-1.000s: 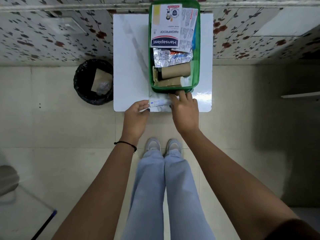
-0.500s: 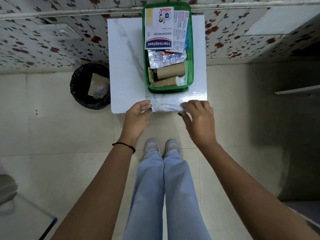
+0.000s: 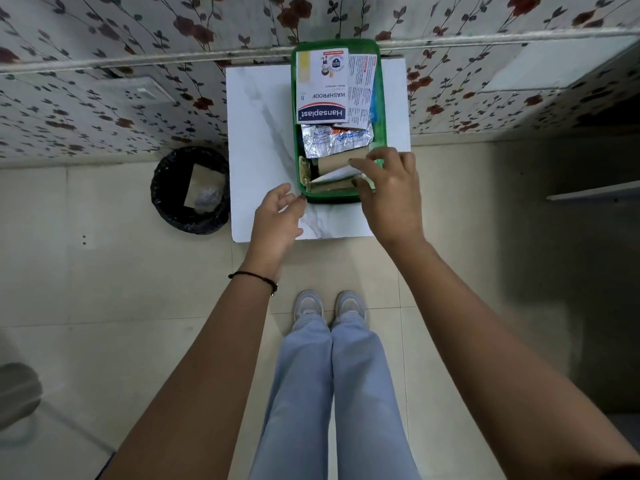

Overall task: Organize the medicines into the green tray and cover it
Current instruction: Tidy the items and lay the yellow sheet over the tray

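Observation:
A green tray [image 3: 380,98] stands on a small white table [image 3: 263,140], towards its right side. It holds a Hansaplast box [image 3: 322,85], a leaflet [image 3: 361,91], silver foil strips [image 3: 332,139] and brown cardboard rolls [image 3: 337,160]. My right hand [image 3: 389,188] is over the tray's near right corner, its fingers on a white tube [image 3: 337,174] that lies tilted between the rolls. My left hand [image 3: 277,218] hovers just left of the tray's near corner, fingers apart, holding nothing.
A black waste bin [image 3: 190,190] with paper in it stands on the floor left of the table. Flowered wallpaper covers the wall behind. My legs and shoes [image 3: 329,306] are below the table's front edge. A pale stool edge [image 3: 17,393] shows at the lower left.
The white tube was on the table's front edge between both hands. My right hand has carried it up into the tray's near end, and my left hand has let go and opened.

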